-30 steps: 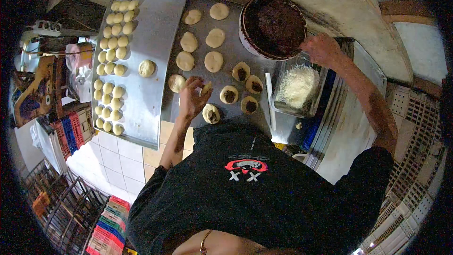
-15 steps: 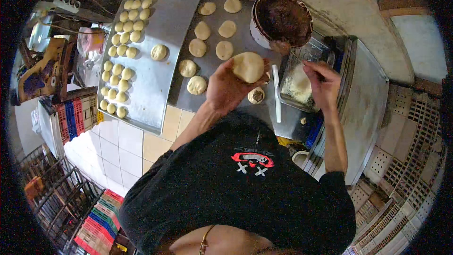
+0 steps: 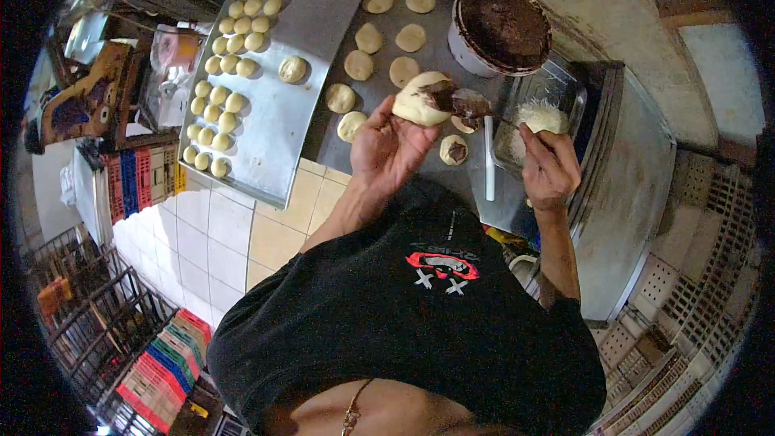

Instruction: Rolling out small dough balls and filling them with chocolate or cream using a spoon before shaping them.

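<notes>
Pale round dough disc (image 3: 421, 102) cupped in my left hand (image 3: 387, 149) | right hand (image 3: 549, 169) grips thin spreader (image 3: 488, 113), dark filling on disc | I'd centre it, off the rim.

Bare tiled tabletop (image 3: 242, 226) lies open along the near edge. Toward the far edge, the tray of dough balls (image 3: 323, 24), flattened dough rounds (image 3: 358, 64), the chocolate tub (image 3: 500, 28) and the clear container (image 3: 549, 97) crowd the way.
</notes>
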The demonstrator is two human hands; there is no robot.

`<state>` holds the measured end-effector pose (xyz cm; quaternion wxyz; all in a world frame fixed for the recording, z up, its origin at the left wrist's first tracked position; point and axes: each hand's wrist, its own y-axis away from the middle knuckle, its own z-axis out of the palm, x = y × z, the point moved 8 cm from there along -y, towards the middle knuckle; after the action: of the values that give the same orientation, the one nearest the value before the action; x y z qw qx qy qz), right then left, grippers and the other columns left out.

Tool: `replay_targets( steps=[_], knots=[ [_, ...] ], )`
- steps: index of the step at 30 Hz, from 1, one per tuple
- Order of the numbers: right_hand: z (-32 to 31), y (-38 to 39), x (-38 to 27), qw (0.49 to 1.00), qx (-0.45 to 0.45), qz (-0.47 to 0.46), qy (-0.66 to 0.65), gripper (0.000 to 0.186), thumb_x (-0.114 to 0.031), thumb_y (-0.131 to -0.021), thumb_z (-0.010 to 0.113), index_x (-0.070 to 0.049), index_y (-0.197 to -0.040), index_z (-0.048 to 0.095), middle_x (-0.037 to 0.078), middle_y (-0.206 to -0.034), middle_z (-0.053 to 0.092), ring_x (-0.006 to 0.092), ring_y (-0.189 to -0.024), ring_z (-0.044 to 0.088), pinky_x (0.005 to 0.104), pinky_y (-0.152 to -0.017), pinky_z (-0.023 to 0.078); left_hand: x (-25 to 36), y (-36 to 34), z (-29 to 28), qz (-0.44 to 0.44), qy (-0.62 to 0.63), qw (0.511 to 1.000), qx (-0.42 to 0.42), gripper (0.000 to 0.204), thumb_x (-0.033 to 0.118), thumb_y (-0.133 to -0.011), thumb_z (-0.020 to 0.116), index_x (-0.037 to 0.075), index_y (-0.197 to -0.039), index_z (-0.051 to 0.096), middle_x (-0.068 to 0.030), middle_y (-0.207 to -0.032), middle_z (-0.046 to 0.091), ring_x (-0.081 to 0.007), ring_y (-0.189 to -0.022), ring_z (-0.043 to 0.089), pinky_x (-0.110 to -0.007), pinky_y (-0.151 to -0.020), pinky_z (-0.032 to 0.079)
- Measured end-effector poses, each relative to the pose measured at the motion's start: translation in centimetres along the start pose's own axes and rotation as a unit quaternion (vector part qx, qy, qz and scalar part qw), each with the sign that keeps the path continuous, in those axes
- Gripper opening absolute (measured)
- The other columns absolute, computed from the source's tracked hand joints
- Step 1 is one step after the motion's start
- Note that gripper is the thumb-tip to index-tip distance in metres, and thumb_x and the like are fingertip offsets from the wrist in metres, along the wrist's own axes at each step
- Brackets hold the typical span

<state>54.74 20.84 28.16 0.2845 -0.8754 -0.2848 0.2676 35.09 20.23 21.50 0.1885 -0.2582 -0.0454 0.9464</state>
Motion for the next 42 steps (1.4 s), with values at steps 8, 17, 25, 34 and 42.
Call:
replay_targets(
  steps=[8, 17, 25, 34, 42],
  knots=[
    [0.8, -2.0, 3.5, 0.986, 0.007, 0.159, -0.050, 0.028, 0.007, -0.077, 0.069, -0.008, -0.100, 0.075, 0.009, -0.087, 0.068, 0.0182, -0.075, 0.065, 0.0265, -0.066, 0.052, 13.4, 4.8, -5.1, 0.238, -0.406, 0.821, 0.323, 0.051, 0.038, -0.095, 0.042, -0.002, -0.124, 0.047, -0.0199, -0.126, 0.053, -0.0358, -0.116, 0.054, -0.047, -0.096, 0.049],
    [2.3, -5.3, 7.3, 0.988, -0.016, 0.156, -0.003, 0.029, -0.001, -0.080, 0.070, -0.011, -0.107, 0.073, 0.008, -0.085, 0.068, 0.0175, -0.071, 0.064, 0.0306, -0.060, 0.052, 22.1, 4.7, -14.4, -0.045, -0.922, 0.150, 0.354, 0.062, 0.046, -0.088, 0.059, -0.001, -0.127, 0.052, -0.0276, -0.120, 0.058, -0.0426, -0.110, 0.056, -0.047, -0.096, 0.043],
    [7.7, -5.6, 17.7, 0.897, -0.300, -0.147, 0.289, 0.046, -0.007, -0.067, 0.065, -0.016, -0.112, 0.067, 0.003, -0.094, 0.065, 0.0219, -0.082, 0.065, 0.0361, -0.071, 0.055, 38.3, 6.3, -4.7, 0.141, -0.959, -0.181, 0.168, 0.047, 0.013, -0.083, 0.060, -0.008, -0.124, 0.049, -0.0275, -0.130, 0.050, -0.0419, -0.119, 0.048, -0.045, -0.103, 0.039],
    [11.9, -6.5, 20.7, 0.766, -0.566, -0.105, 0.284, 0.024, -0.006, -0.068, 0.065, -0.011, -0.090, 0.069, 0.007, -0.089, 0.068, 0.0272, -0.084, 0.068, 0.0420, -0.071, 0.055, 38.1, 6.5, -2.3, 0.029, -0.964, -0.002, 0.265, 0.036, 0.012, -0.076, 0.071, -0.001, -0.108, 0.060, -0.0239, -0.096, 0.065, -0.0429, -0.090, 0.061, -0.047, -0.077, 0.049],
    [12.1, -5.6, 20.7, 0.861, -0.491, 0.126, 0.034, 0.016, -0.003, -0.075, 0.069, -0.006, -0.090, 0.073, 0.011, -0.081, 0.071, 0.0238, -0.079, 0.067, 0.0355, -0.071, 0.053, 25.3, 7.6, -0.8, 0.235, -0.639, 0.655, 0.328, 0.041, 0.009, -0.088, 0.063, -0.006, -0.124, 0.050, -0.0199, -0.114, 0.063, -0.0303, -0.101, 0.064, -0.037, -0.093, 0.052]
  ],
)
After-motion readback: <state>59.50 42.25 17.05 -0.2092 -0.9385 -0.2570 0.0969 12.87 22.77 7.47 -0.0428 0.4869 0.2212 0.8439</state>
